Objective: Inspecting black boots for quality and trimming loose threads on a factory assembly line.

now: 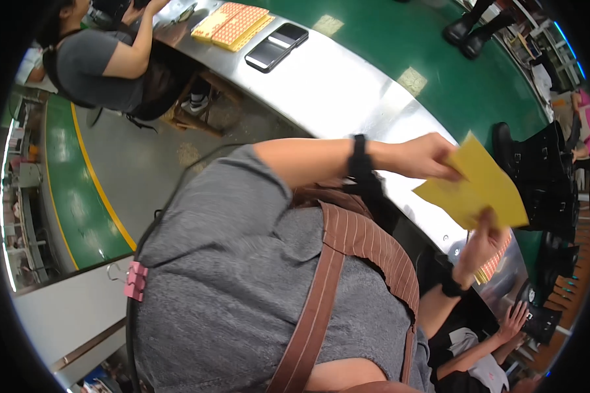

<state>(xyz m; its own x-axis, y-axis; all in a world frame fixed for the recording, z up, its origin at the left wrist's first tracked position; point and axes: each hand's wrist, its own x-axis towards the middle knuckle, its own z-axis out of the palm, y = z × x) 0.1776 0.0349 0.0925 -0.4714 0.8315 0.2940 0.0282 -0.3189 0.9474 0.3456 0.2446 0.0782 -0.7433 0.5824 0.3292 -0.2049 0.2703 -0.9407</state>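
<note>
A plain yellow sheet of paper, slightly blurred by motion, is held up above the right part of the metal table. My left hand pinches it along its near edge, thumb and fingers closed. At its lower side, my right hand grips the same sheet between thumb and fingers. Whether it is one layer or several, I cannot tell. Just beyond my right wrist, a stack of yellow sheets with an orange-red pattern lies on the table, partly hidden by that hand.
The shiny metal table carries another patterned yellow stack and a black phone-like device at the far left. Black buckled boots stand past its right edge. Co-workers sit at upper left and lower right, one touching a black shoe.
</note>
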